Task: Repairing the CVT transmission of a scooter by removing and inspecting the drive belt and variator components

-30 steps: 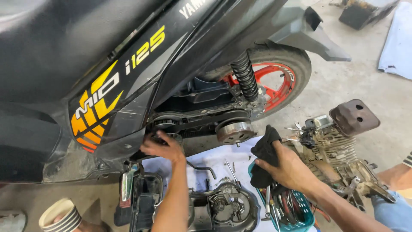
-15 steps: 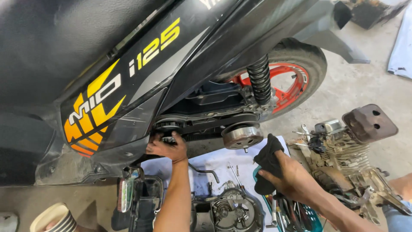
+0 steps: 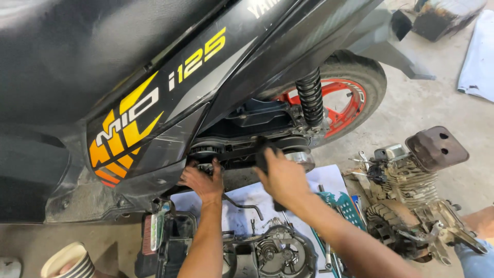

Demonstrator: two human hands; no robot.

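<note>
Our left hand [image 3: 203, 181] is curled under the scooter's black side panel [image 3: 154, 123], fingertips pressed against a small round metal part [image 3: 205, 153] at the front of the open drive housing; we cannot tell whether the fingers actually pinch it. Our right hand [image 3: 282, 177] is closed around a black rag [image 3: 263, 154], held flat against the exposed belt and casing just right of the left hand. Just beyond the right hand's knuckles sits the round silver clutch drum [image 3: 301, 158], and above that the black coil shock absorber [image 3: 312, 98] stands in front of the rear wheel [image 3: 355, 98] with its red rim. Below both wrists a white sheet [image 3: 247, 203] lies on the floor, carrying a bent metal tool [image 3: 242, 205] between our forearms. Nearer to us, under the forearms, rests a removed dark engine cover [image 3: 272, 255]. To the right of the right forearm lies a teal plastic basket [image 3: 342, 206], and farther right a separate dirty engine block [image 3: 411, 201]. Left of the left elbow stands a striped cup [image 3: 69, 262].
</note>
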